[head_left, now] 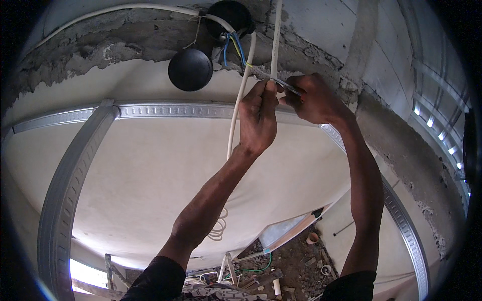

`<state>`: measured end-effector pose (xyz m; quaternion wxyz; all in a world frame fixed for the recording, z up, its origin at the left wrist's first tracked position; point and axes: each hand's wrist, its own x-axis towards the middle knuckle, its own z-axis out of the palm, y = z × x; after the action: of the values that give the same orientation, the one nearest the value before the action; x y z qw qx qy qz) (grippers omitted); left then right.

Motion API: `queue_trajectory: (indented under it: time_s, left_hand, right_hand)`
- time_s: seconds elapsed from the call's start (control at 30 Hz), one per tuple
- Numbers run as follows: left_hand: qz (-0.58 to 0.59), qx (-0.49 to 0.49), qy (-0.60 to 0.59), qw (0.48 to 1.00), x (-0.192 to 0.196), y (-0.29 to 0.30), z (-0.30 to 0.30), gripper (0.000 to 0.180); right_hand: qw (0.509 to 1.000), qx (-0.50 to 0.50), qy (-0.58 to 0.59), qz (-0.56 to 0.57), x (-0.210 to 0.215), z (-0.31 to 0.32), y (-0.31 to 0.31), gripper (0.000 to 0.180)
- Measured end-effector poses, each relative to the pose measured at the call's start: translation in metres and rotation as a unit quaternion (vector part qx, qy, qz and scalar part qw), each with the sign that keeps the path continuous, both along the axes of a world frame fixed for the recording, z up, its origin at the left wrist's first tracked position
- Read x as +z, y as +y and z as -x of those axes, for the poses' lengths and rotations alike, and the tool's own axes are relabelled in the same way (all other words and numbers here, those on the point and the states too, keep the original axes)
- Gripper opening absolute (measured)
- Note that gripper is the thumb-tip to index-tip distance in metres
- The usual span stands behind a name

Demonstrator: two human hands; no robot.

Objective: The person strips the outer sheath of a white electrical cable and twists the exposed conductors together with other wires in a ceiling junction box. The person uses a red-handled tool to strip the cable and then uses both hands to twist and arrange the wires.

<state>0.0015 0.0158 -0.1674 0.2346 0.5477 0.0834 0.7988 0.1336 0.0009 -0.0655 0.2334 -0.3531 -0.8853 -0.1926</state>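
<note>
My left hand [259, 115] is closed, thumb and fingers pinching a white cable [276, 40] that comes down from above. My right hand [317, 99] is closed round a slim metal hand tool [289, 87] with a touch of red near the grip; its exact kind is hidden by the fingers. The tool's tip meets the cable at my left fingertips. Just left of the hands, blue and yellow-green wires [236, 48] stick out of a black round junction box [228, 17]. Its black round lid [190, 69] hangs below on a thin string.
Another white cable [243, 90] drops from the box past my left wrist. Metal ceiling profiles [170, 110] cross the plastered wall [150, 160], one upright profile [70, 175] at left. Far below are a cable coil [218, 228], a ladder [226, 266] and a rubble-strewn floor [296, 261].
</note>
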Motion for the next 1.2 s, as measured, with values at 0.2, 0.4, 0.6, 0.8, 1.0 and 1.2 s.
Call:
queue_trajectory:
  time_s: [0.2, 0.4, 0.6, 0.8, 1.0, 1.2]
  left_hand:
    - [-0.027, 0.039, 0.036, 0.998, 0.002, -0.002, 0.005, 0.031]
    - [-0.035, 0.037, 0.046, 0.998, 0.002, 0.0, 0.006, 0.029]
    - [-0.06, 0.1, 0.043, 0.992, 0.003, 0.001, 0.007, 0.028]
    - [0.034, -0.092, -0.007, 0.995, 0.003, -0.011, 0.01, 0.03]
    - [0.041, -0.288, -0.05, 0.955, 0.008, -0.012, 0.012, 0.032]
    - [0.04, -0.4, -0.072, 0.913, 0.004, -0.003, 0.016, 0.03]
  right_hand:
    - [0.998, -0.017, -0.016, 0.067, 0.005, -0.006, 0.002, 0.029]
    - [0.988, -0.072, 0.006, 0.134, 0.013, -0.003, -0.013, 0.031]
    - [0.945, -0.121, 0.005, 0.304, 0.036, -0.001, -0.017, 0.031]
    - [0.996, -0.038, -0.04, 0.065, 0.018, -0.004, -0.017, 0.022]
    - [0.993, 0.074, 0.085, -0.033, -0.017, -0.004, 0.023, 0.006]
    - [0.991, 0.095, 0.085, -0.044, -0.017, 0.002, 0.027, 0.01]
